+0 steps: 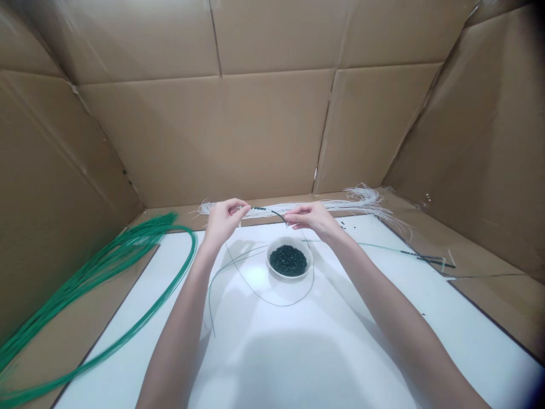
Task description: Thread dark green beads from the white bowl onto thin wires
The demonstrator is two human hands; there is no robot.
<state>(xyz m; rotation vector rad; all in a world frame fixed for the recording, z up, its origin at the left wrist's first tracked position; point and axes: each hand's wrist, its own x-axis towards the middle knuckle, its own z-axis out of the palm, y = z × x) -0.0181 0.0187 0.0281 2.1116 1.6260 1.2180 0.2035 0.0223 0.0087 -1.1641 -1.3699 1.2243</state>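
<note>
A thin strand threaded with small dark beads (266,209) stretches between my two hands above the table. My left hand (225,218) pinches its left end between thumb and fingertips. The other end is pinched by my right hand (314,219), where a short pale piece pokes out below the fingertips. A loose length of thin thread (272,304) hangs in a loop beneath both hands. Just below and between them stands a white bowl (271,266) with dark green, nearly black beads (288,259) in it.
A bundle of green strands (106,278) curves along the left side. White strands (361,203) lie across the back. To the right, a green wire with dark beads (426,257) rests near the edge of the white board (264,352). Cardboard walls (272,130) surround the table.
</note>
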